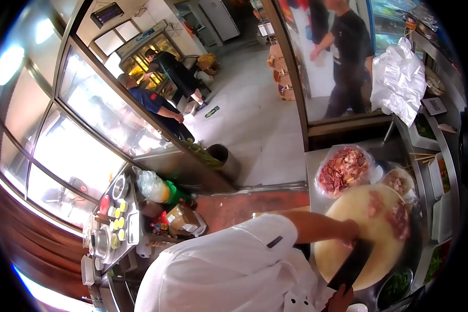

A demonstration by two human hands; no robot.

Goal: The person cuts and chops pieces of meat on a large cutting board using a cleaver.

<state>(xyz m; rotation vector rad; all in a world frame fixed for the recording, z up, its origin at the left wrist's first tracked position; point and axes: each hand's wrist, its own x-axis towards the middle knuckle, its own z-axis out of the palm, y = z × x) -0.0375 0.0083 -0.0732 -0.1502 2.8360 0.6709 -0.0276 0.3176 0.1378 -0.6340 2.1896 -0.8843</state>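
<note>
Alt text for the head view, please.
A person in white works at a round cutting board, right hand gripping a dark cleaver, left hand close to the cleaver. Raw meat lies on the board; more meat in plastic sits next to it.

Readable text: none; hanging display (107, 15): illegible; lit cabinet's header strip (145, 35): too small
</note>
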